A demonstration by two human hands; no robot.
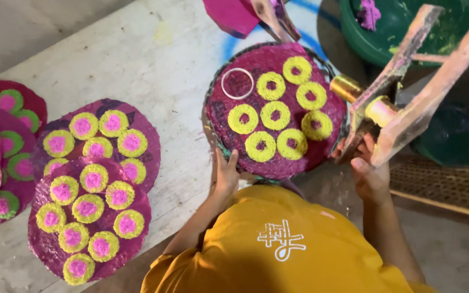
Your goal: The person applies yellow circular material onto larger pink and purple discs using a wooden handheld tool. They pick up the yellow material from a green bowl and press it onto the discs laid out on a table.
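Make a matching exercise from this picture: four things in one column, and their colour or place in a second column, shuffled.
Things:
1. left hand
2. right hand
3. metal ring
4. finished discs

Places or states:
A. lying on the magenta disc, beside the yellow rings
B. on the wooden press
C. gripping the round tray's near edge
D. stacked on the table, with pink centres

Pairs: 1-C, 2-B, 3-A, 4-D

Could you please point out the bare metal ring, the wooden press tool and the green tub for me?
Metal ring [238, 83], head view: on its rim, lower edge.
Wooden press tool [419, 106], head view: on one wooden arm.
Green tub [403, 27], head view: on its inner wall.
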